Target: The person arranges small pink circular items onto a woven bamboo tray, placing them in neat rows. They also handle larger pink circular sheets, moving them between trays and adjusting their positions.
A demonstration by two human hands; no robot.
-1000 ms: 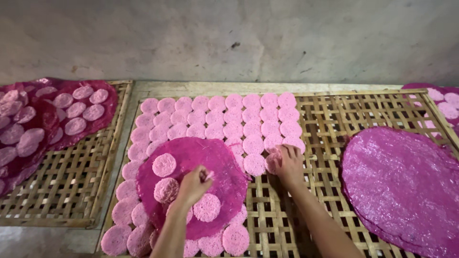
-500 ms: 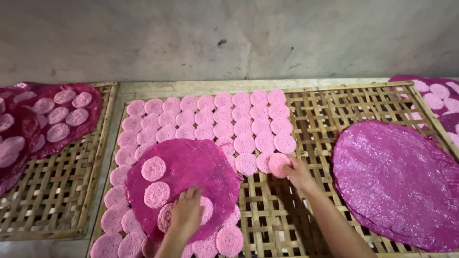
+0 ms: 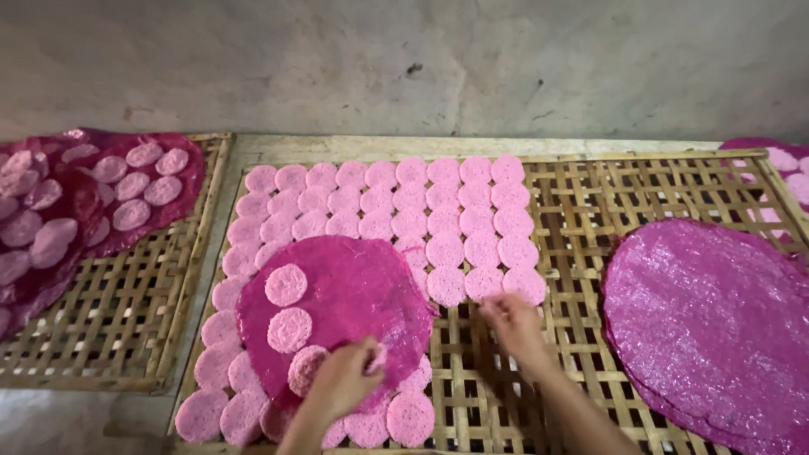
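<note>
My left hand (image 3: 341,383) pinches one pale pink round disc (image 3: 377,358) off the magenta mesh sheet (image 3: 354,291); right hand (image 3: 514,318), fingers narrow, empty, rests on the woven bamboo rack (image 3: 590,202). Risk: the thin disc may tear under a tight pinch.

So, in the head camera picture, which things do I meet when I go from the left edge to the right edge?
Dark red sheet with pale discs → left bamboo rack → magenta round sheet → left hand → right hand → large purple-pink sheet.

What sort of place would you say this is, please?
Probably a small food-drying workshop: woven bamboo racks sit on the floor against a bare concrete wall, covered with rows of pink round wafers. The left hand lifts one off a dark pink sheet.
</note>
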